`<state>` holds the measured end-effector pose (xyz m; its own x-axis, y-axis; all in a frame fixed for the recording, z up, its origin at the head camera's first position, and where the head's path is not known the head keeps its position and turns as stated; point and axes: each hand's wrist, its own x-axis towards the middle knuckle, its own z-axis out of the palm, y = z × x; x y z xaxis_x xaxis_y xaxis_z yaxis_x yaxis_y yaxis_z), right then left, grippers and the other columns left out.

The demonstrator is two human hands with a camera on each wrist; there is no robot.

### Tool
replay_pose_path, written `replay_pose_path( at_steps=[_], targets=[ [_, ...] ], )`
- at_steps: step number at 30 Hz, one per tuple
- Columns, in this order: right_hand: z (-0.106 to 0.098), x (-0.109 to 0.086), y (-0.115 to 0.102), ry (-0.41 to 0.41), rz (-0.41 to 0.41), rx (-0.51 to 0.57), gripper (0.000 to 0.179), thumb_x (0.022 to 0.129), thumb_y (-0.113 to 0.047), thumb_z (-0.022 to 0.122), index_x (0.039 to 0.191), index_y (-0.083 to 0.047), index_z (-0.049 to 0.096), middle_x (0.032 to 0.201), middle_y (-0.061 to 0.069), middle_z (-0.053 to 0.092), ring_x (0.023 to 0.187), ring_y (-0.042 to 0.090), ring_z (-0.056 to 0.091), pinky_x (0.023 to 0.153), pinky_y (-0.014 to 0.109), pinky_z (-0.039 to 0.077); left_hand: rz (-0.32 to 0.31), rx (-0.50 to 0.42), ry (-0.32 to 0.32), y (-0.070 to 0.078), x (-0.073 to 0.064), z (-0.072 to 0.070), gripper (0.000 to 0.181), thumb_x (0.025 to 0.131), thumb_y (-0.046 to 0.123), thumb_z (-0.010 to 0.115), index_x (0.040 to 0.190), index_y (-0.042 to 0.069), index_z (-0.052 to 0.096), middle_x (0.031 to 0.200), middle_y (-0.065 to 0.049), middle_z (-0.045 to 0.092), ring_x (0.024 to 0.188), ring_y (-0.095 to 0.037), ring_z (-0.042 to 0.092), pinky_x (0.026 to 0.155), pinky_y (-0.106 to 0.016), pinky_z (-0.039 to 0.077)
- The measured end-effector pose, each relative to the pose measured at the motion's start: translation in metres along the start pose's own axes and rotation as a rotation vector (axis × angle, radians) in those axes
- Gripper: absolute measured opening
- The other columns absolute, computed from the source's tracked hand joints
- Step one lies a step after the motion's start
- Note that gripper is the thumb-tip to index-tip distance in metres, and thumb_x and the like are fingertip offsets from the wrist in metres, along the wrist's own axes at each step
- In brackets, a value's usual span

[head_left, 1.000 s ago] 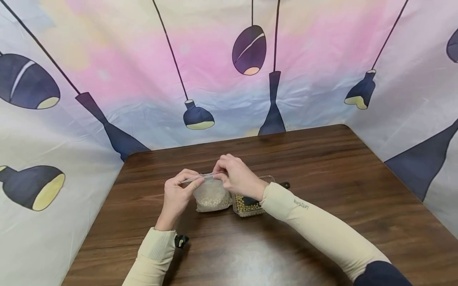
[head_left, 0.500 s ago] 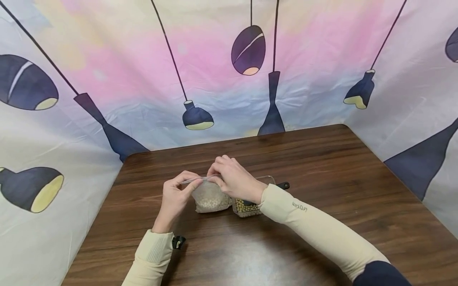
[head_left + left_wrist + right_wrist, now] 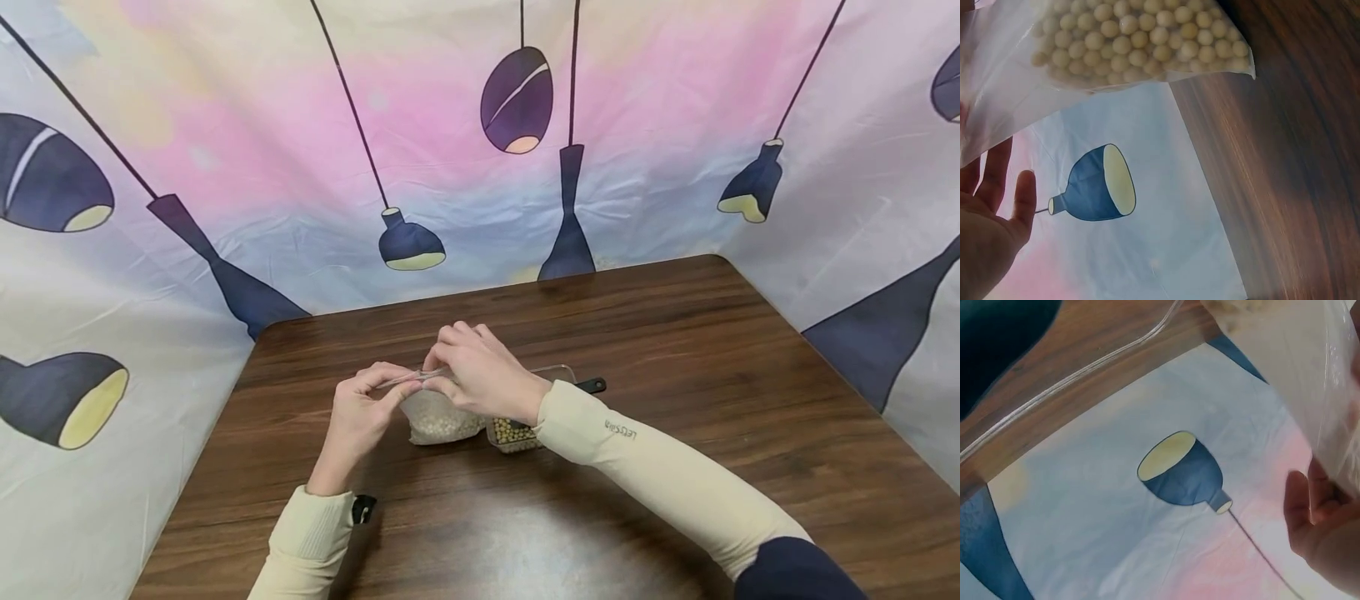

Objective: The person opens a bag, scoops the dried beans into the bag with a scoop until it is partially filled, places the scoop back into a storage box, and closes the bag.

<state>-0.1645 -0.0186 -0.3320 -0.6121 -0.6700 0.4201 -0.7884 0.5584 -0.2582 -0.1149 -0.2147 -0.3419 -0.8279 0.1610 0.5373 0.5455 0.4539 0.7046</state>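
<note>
A clear plastic bag (image 3: 442,419) with many small pale round balls in its bottom stands on the table. Its top edge runs between both hands. My left hand (image 3: 360,417) pinches the left end of that edge between thumb and fingers. Close beside it, my right hand (image 3: 483,375) pinches the edge further right, thumb below and fingers above. In the left wrist view the balls (image 3: 1129,40) show through the bag's wall, and the left hand (image 3: 991,219) is at its rim. The right wrist view shows the right hand (image 3: 1329,531) at the bag's upper part.
Right of the bag, partly under my right forearm, stands a clear container (image 3: 513,442) of yellowish balls. A black handle (image 3: 592,385) sticks out past its right side. Behind the brown wooden table (image 3: 637,333) hangs a cloth (image 3: 300,167) printed with lamps.
My right hand has slid left along the bag's top edge, closer to the left hand. The left hand has shifted slightly left and keeps its pinch.
</note>
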Motion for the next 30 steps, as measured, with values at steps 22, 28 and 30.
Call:
replay_pose_path(
  at_steps=[22, 28, 30],
  targets=[
    [0.004, -0.003, 0.009, 0.044, 0.013, 0.080, 0.005, 0.091, -0.020, 0.069, 0.088, -0.017, 0.067, 0.088, -0.008, 0.056, 0.086, 0.012, 0.048, 0.079, 0.029, 0.037, -0.024, 0.184, 0.147, -0.026, -0.008, -0.015, 0.011, 0.074, 0.009, 0.085, 0.077, 0.016, 0.076, 0.083, -0.001, 0.072, 0.086, -0.012, 0.065, 0.084, -0.023, 0.043],
    [0.000, -0.016, 0.021, 0.042, 0.092, 0.153, 0.006, 0.091, -0.024, 0.070, 0.088, -0.020, 0.066, 0.086, -0.011, 0.056, 0.081, 0.010, 0.045, 0.081, 0.030, 0.038, -0.160, 0.179, 0.130, -0.029, -0.009, -0.011, 0.008, 0.077, 0.020, 0.083, 0.079, 0.020, 0.075, 0.086, 0.005, 0.072, 0.084, -0.005, 0.065, 0.079, -0.021, 0.048],
    [-0.002, -0.020, 0.025, 0.050, 0.105, 0.191, 0.010, 0.091, -0.016, 0.070, 0.083, -0.019, 0.064, 0.083, -0.011, 0.055, 0.079, 0.010, 0.045, 0.082, 0.032, 0.039, -0.179, 0.169, 0.128, -0.030, -0.009, -0.009, 0.008, 0.078, 0.020, 0.083, 0.080, 0.019, 0.075, 0.086, 0.005, 0.072, 0.084, -0.006, 0.066, 0.079, -0.021, 0.049]
  ],
)
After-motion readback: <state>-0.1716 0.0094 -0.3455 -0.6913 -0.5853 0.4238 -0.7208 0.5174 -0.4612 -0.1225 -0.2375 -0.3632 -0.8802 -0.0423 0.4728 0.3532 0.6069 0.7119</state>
